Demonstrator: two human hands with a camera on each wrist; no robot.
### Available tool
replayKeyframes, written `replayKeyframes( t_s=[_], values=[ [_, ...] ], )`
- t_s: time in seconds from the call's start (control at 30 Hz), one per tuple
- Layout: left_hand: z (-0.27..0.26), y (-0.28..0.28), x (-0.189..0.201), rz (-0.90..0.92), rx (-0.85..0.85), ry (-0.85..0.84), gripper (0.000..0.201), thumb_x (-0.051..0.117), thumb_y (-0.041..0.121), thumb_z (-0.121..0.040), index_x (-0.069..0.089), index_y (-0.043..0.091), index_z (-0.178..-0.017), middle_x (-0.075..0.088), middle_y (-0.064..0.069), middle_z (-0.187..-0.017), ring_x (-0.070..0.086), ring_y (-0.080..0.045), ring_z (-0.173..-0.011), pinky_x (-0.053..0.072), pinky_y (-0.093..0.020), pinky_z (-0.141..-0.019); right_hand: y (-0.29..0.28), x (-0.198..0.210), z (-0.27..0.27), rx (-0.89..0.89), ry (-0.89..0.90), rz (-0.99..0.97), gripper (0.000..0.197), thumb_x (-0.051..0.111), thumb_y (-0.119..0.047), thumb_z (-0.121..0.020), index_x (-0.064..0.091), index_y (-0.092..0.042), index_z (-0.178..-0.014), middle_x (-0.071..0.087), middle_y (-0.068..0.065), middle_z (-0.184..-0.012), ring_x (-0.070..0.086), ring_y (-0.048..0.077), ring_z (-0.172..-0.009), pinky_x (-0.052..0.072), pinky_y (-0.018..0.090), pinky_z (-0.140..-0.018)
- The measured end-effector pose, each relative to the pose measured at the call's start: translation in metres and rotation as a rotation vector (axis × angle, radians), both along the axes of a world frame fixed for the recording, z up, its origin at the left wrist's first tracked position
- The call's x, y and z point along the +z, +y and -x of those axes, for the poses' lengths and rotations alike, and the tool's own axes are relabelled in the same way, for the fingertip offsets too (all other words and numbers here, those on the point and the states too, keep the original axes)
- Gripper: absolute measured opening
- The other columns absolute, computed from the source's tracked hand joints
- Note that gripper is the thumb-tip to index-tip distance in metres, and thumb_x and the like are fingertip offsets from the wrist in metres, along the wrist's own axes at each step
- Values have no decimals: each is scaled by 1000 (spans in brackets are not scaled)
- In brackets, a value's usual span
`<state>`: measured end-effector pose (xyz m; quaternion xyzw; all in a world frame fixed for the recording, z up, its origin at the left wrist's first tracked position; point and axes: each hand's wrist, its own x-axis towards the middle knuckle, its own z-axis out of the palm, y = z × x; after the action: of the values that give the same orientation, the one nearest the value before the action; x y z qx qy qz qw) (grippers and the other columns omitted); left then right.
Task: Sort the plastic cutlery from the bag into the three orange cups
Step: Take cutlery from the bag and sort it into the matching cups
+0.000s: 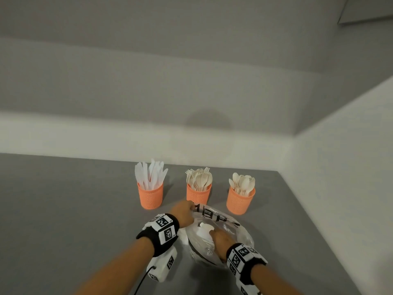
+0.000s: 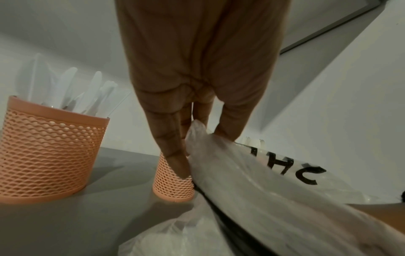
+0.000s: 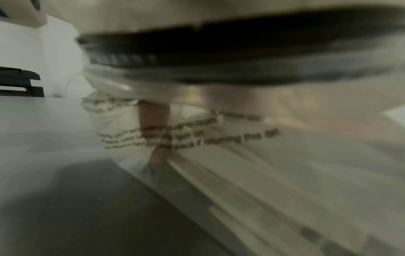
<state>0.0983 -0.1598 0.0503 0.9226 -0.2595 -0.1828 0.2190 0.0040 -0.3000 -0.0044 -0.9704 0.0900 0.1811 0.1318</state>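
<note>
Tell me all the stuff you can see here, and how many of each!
cups: three, orange, in a row on the table behind the bag
knives: many, white, in the left cup
forks: many, cream, with some spoons, in the middle cup
spoons: many, cream, in the right cup
bag: one, clear with black letters, in front of the cups
table: one, grey
wristbands: two, black and white, on the wrists
hands: left hand holds the bag's edge; right hand reaches inside it
</note>
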Motion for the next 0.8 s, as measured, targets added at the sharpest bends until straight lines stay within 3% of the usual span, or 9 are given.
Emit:
replayKeyframes(
  t_s=[0.13,0.33,0.5,0.63,0.8],
  values=[
    [-3,0,-1,9,2,8,34,55,7,-83,53,5,-117,55,-12,-124,53,-26,-114,42,-29,-92,-5,-6,-4,-59,-30,-126,46,49,-12,-93,39,-7,-138,45,13,-140,43,28,-129,34,34,-109],
    [-7,2,0,16,21,48,36,54,7,-84,51,6,-120,54,-12,-125,52,-26,-114,42,-27,-90,-9,-5,-9,-123,-9,-161,45,61,-21,-86,53,-12,-129,57,9,-130,52,26,-121,39,31,-103],
    [-7,3,0,18,23,90,33,52,5,-84,52,6,-117,57,-14,-121,53,-21,-91,45,-24,-69,-15,-10,-10,-105,11,-153,41,56,-31,-88,53,-17,-126,58,6,-128,52,24,-119,39,34,-103],
    [-5,2,-3,16,44,110,31,51,2,-83,52,6,-114,57,-13,-111,53,-22,-84,45,-27,-66,-12,1,-4,-79,70,-61,46,54,-18,-89,43,-12,-134,51,11,-134,48,29,-123,38,36,-104],
    [2,-4,-8,41,28,120,27,51,-2,-80,53,5,-107,55,-15,-105,53,-24,-83,52,-30,-69,3,4,-8,12,96,15,39,45,-7,-93,43,-4,-131,53,24,-126,52,39,-114,43,42,-94]
  ],
)
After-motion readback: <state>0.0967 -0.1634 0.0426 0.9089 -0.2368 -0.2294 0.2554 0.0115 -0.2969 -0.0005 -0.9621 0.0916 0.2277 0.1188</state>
